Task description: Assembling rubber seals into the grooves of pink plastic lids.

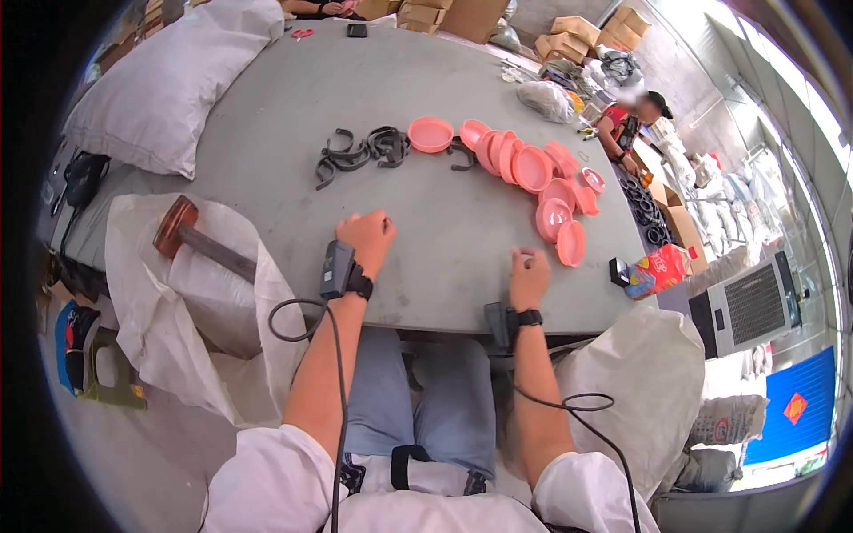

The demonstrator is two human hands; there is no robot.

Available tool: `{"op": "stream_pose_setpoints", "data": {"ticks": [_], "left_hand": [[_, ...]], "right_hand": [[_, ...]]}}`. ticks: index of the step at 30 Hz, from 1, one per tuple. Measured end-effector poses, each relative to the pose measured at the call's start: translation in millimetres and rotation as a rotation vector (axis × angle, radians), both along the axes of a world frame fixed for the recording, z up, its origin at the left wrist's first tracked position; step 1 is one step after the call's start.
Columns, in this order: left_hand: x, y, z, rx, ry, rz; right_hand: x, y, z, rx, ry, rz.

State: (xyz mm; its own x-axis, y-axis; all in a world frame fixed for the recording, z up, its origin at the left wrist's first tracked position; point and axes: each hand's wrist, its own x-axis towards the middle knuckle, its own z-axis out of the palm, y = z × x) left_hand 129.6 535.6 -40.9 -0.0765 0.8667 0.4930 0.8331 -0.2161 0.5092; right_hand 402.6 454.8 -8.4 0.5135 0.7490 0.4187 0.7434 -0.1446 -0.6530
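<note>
My left hand [366, 240] is closed in a fist over the grey table [426, 275], and nothing shows in it. To its right, near the table's front edge, my right hand [530, 277] has its fingers curled in, also with nothing visible in them. Several pink round shallow dishes [533, 169] lie in a leaning, overlapping row ahead of my right hand. One pink dish [431, 135] lies apart, farther left. Beyond my left hand are several black curved clip-like bands [388, 147], and another black band [462, 154] touches the pink row.
A wooden mallet [209, 240] lies on a white sack [133, 293] at the left. A stuffed white sack [169, 89] fills the far left. A red drink carton [657, 271] stands at the right edge. A co-worker [626, 129] sits at the right beside black parts [644, 209].
</note>
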Motion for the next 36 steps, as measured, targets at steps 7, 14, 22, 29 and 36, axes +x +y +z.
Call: {"op": "stream_pose_setpoints", "data": {"ticks": [7, 14, 22, 29, 36], "left_hand": [[9.1, -6.7, 14.2, -0.066, 0.001, -0.014], [10.0, -7.6, 14.7, -0.072, 0.022, -0.030], [8.3, -7.8, 12.5, -0.007, 0.089, -0.017], [8.3, -12.5, 22.6, -0.077, 0.056, -0.027], [7.0, -11.8, 17.2, 0.009, 0.118, -0.033]], "right_hand": [[90.6, 37.9, 3.5, 0.390, -0.544, -0.120], [96.4, 44.4, -17.8, 0.066, -0.329, -0.354], [74.8, 25.8, 3.6, 0.293, -0.086, -0.245], [1.5, 32.4, 9.6, 0.418, 1.215, 0.446], [-57.6, 30.2, 4.5, -0.028, 0.588, 0.526]]}}
